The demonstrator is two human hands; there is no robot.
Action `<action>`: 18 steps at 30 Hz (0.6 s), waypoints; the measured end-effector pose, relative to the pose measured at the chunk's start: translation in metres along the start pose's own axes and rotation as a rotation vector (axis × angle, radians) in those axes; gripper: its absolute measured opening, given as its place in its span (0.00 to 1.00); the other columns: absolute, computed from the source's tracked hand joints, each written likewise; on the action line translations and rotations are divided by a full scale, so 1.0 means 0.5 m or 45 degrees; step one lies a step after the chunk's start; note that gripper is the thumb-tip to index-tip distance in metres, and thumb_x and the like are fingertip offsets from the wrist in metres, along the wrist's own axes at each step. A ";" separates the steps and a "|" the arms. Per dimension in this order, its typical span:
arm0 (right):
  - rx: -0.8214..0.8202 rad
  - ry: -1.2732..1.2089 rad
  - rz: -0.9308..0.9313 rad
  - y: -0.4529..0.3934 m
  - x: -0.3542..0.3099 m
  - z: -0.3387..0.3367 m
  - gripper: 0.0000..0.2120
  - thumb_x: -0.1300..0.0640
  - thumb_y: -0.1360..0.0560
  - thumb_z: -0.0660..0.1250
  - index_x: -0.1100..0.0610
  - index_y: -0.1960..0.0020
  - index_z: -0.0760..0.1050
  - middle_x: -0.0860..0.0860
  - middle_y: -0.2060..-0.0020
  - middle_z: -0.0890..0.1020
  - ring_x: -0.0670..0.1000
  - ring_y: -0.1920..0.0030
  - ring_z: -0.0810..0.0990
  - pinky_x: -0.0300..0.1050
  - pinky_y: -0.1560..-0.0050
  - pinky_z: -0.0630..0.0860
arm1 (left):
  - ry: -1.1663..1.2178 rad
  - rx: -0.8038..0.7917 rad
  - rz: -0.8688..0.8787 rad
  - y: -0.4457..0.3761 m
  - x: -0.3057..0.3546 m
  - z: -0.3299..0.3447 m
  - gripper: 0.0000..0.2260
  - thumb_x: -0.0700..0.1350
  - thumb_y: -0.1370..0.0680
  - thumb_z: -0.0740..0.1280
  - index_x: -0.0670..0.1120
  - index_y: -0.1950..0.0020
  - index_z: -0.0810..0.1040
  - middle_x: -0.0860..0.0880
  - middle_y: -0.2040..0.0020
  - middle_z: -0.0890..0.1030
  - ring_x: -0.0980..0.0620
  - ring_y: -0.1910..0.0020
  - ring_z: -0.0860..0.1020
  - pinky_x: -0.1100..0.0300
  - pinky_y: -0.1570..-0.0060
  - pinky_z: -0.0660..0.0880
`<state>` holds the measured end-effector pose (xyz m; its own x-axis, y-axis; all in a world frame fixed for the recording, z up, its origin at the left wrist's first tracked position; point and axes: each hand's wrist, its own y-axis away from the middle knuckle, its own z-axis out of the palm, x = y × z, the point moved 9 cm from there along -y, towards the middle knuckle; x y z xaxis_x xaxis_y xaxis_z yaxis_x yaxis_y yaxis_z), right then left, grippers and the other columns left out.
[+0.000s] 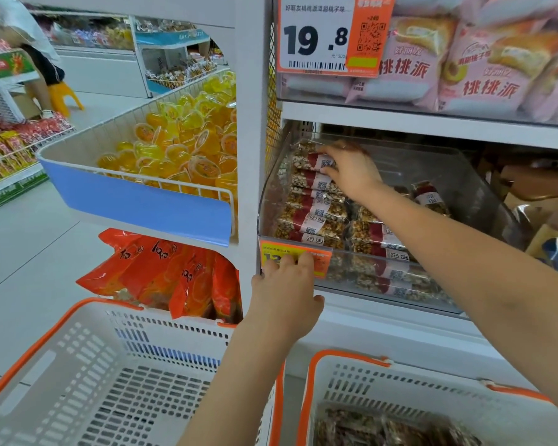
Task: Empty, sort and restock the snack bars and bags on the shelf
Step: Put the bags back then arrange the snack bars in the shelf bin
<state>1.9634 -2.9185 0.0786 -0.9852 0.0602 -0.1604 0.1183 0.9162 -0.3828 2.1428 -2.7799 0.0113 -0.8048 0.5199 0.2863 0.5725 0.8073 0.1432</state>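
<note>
Nearest us: white perforated plastic baskets with orange rims, left one [87, 375] bare, right one [400, 391] holding some bars.

Left hand [285, 304], fingers curled, grips front lip of clear plastic shelf bin [484, 188].

Farther in: right hand [348, 172] pinches clear-wrapped red-banded nut bar [310, 160] at back-left of bin.

Bars lie long axis left-right, stacked front to back; right hand nearer.

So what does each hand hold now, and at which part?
The right hand grips a snack bar at its labelled middle. The left hand holds the clear bin by its front left corner.
</note>
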 end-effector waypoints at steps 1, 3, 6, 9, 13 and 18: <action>-0.017 0.011 -0.005 0.002 0.001 0.003 0.24 0.56 0.22 0.65 0.53 0.28 0.66 0.57 0.30 0.69 0.61 0.31 0.68 0.58 0.32 0.67 | 0.001 0.008 0.001 -0.001 -0.001 -0.002 0.22 0.53 0.21 0.62 0.48 0.31 0.62 0.46 0.32 0.68 0.41 0.32 0.64 0.44 0.38 0.66; -0.042 0.049 -0.022 0.006 0.002 0.009 0.27 0.54 0.23 0.65 0.52 0.26 0.62 0.57 0.28 0.66 0.61 0.28 0.62 0.60 0.29 0.62 | 0.003 0.014 -0.003 0.000 -0.002 -0.004 0.21 0.53 0.21 0.62 0.48 0.31 0.62 0.46 0.32 0.68 0.41 0.33 0.65 0.45 0.38 0.66; -0.019 0.092 -0.021 0.010 0.003 0.008 0.30 0.53 0.24 0.66 0.52 0.24 0.60 0.56 0.27 0.65 0.60 0.27 0.60 0.60 0.29 0.59 | 0.010 0.019 -0.003 0.000 -0.002 -0.004 0.22 0.53 0.21 0.62 0.48 0.31 0.62 0.46 0.32 0.67 0.41 0.33 0.64 0.45 0.38 0.66; -0.007 0.094 -0.024 0.011 -0.007 0.003 0.32 0.53 0.24 0.67 0.52 0.24 0.58 0.55 0.27 0.64 0.59 0.27 0.59 0.60 0.29 0.59 | 0.018 0.039 -0.001 -0.001 -0.004 -0.006 0.22 0.53 0.21 0.62 0.48 0.31 0.62 0.46 0.31 0.67 0.41 0.32 0.64 0.45 0.38 0.66; 0.076 -0.141 0.021 0.055 -0.017 -0.037 0.27 0.55 0.22 0.64 0.53 0.25 0.62 0.56 0.29 0.67 0.60 0.29 0.63 0.56 0.29 0.61 | 0.028 0.026 0.015 -0.004 -0.005 0.001 0.22 0.52 0.21 0.63 0.48 0.31 0.61 0.46 0.31 0.67 0.41 0.32 0.64 0.44 0.38 0.66; 0.487 -0.514 -0.008 0.283 -0.046 -0.172 0.16 0.59 0.21 0.62 0.55 0.34 0.71 0.47 0.42 0.74 0.45 0.41 0.72 0.31 0.39 0.66 | -0.003 0.034 0.034 0.004 0.008 0.032 0.23 0.50 0.21 0.63 0.48 0.29 0.59 0.45 0.32 0.67 0.40 0.32 0.65 0.43 0.38 0.67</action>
<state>1.9920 -2.7561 0.1063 -0.8691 -0.1702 -0.4645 0.2238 0.7022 -0.6759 2.1380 -2.7717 -0.0022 -0.7897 0.5418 0.2878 0.5892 0.8004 0.1101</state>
